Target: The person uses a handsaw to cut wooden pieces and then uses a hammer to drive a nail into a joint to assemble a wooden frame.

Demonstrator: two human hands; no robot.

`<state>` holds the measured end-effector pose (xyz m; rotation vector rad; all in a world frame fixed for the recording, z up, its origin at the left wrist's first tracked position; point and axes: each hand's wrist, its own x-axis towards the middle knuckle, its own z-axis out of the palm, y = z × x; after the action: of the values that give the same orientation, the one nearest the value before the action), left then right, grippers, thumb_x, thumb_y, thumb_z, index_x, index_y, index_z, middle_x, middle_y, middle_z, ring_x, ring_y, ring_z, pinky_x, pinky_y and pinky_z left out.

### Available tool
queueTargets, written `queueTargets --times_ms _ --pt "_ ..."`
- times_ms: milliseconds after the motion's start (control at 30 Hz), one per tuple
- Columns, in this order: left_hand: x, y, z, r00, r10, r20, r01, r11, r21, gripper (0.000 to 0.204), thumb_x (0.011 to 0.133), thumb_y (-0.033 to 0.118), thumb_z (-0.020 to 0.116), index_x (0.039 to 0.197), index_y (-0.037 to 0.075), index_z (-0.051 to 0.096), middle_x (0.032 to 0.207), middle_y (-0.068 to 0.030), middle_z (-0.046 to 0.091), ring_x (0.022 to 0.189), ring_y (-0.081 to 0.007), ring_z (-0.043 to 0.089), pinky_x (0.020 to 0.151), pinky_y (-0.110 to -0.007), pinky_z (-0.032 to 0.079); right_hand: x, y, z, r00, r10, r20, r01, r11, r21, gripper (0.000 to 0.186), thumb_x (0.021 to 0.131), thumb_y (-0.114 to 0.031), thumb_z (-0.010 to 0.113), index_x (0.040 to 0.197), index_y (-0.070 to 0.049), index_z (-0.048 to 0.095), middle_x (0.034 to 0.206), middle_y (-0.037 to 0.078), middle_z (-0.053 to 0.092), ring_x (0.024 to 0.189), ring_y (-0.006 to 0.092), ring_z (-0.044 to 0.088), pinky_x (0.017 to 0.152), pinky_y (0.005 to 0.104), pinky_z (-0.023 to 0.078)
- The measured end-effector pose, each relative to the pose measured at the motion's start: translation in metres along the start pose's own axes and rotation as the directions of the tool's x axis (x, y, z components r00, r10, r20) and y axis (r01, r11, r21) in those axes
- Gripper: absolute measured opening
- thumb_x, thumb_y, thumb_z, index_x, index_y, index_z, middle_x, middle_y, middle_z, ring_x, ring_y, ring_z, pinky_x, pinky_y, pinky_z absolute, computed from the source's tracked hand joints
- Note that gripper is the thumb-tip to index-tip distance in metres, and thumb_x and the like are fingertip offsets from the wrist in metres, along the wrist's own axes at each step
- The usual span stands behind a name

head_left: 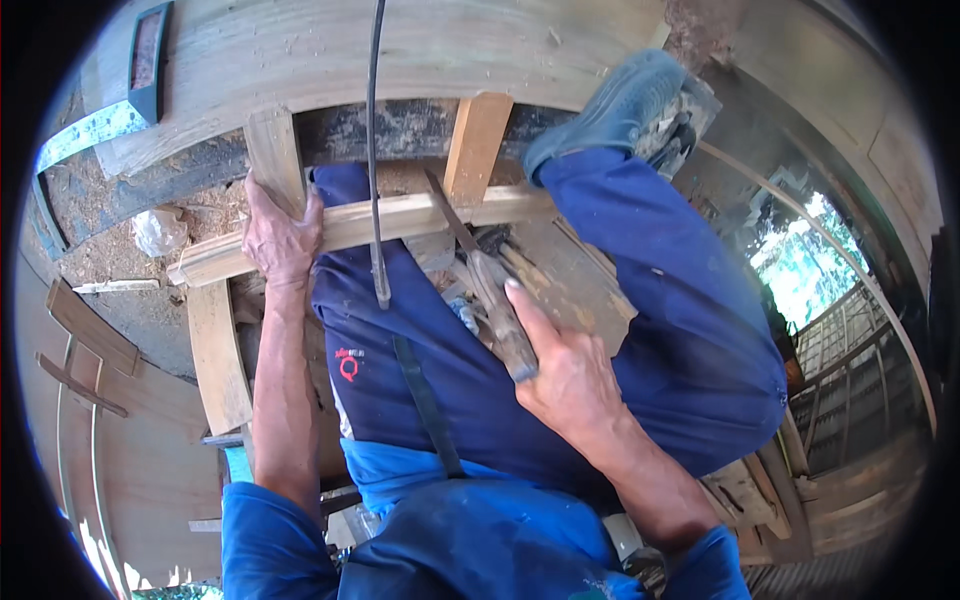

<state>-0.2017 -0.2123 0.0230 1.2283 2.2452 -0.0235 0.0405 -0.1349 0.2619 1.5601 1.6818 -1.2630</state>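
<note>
A wooden frame (360, 225) lies across my lap, its long pale bar running from left to right with shorter slats crossing it. My left hand (283, 232) is closed around the bar near its left end, where an upright slat (275, 150) meets it. My right hand (568, 372) grips a wooden-handled tool with a narrow dark blade (492, 300), thumb laid along the handle. The blade crosses the bar just left of an orange-brown slat (480, 145); I cannot tell whether it touches the wood. Exactly which kind of bladed tool it is stays unclear.
A thin dark cable or rod (374, 150) hangs in front of the frame. My shoe (615, 105) rests at the upper right. A large curved wooden panel (330, 50) spans the far side. Wood shavings and a crumpled plastic bag (160, 231) lie at left.
</note>
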Motion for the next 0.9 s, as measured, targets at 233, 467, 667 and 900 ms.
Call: queueTargets --times_ms 233,467,667,900 --pt "0.004 -0.009 -0.003 0.999 0.016 -0.05 -0.016 1.0 -0.002 0.086 0.078 0.041 0.075 0.144 0.001 0.036 0.106 -0.0247 0.068 0.089 -0.0434 0.067 0.086 -0.046 0.051 0.025 0.002 0.01 0.989 0.107 0.107 -0.105 0.994 -0.02 0.065 0.073 -0.004 0.073 0.134 0.004 0.05 0.091 0.028 0.069 0.081 0.0408 0.069 0.076 0.0493 0.055" --pt "0.009 0.0 -0.001 0.999 -0.005 -0.039 0.004 1.0 -0.026 0.088 0.077 0.041 0.075 0.145 0.002 0.034 0.107 -0.0235 0.068 0.086 -0.0427 0.067 0.085 -0.046 0.051 0.053 0.0 0.026 0.979 0.197 0.048 -0.196 0.98 -0.015 0.064 0.072 -0.003 0.07 0.133 0.001 0.052 0.091 0.028 0.068 0.085 0.0427 0.069 0.081 0.0504 0.054" --pt "0.003 -0.006 -0.003 0.998 -0.049 0.024 0.049 0.999 0.005 0.089 0.077 0.042 0.075 0.145 0.003 0.034 0.107 -0.0229 0.068 0.089 -0.0414 0.067 0.085 -0.047 0.05 -0.002 0.007 0.011 0.998 0.011 -0.057 -0.009 1.0 0.022 0.07 0.072 -0.003 0.068 0.139 0.0 0.049 0.085 0.028 0.068 0.078 0.0444 0.068 0.079 0.0508 0.054" --pt "-0.001 -0.001 -0.005 1.0 0.0 -0.021 0.0 1.0 0.014 0.089 0.076 0.042 0.075 0.145 0.003 0.034 0.105 -0.0237 0.068 0.09 -0.0416 0.067 0.084 -0.046 0.051 0.044 0.005 0.028 0.969 0.234 0.074 -0.238 0.97 0.051 0.063 0.077 -0.006 0.066 0.138 -0.005 0.053 0.085 0.029 0.067 0.084 0.0455 0.067 0.078 0.0524 0.053"
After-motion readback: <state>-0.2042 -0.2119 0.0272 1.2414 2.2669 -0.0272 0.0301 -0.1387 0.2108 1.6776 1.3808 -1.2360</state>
